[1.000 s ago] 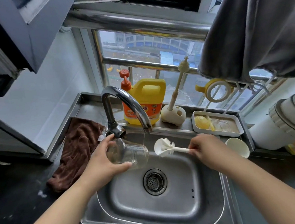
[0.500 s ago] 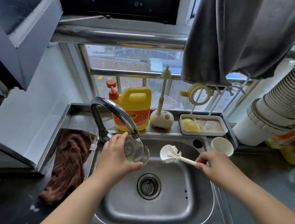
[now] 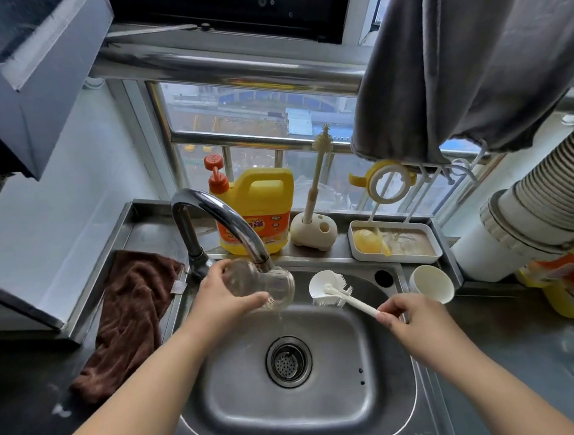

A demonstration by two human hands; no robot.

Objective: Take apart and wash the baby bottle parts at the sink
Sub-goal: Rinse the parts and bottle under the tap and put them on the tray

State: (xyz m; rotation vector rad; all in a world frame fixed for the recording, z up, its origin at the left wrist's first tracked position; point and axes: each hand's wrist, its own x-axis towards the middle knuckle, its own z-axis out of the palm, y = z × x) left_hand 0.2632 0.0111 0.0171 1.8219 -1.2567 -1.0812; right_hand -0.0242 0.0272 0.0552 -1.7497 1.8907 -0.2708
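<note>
- The left hand (image 3: 218, 300) grips a clear glass baby bottle (image 3: 262, 284), tilted with its mouth toward the right, right under the spout of the faucet (image 3: 222, 222) over the steel sink (image 3: 387, 377).
- The right hand (image 3: 412, 320) pinches the handle end of a white bottle brush (image 3: 329, 289), whose bristled head sits just beside the bottle's mouth.
- A brown cloth (image 3: 132, 315) lies on the counter (image 3: 19, 410) to the left.
- A yellow detergent jug (image 3: 261, 209) stands on the ledge behind the faucet.

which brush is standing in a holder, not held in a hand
The slim beige brush on the ledge: it stands upright in the rounded holder beside the yellow jug. The white brush is held over the sink by the right hand.
</note>
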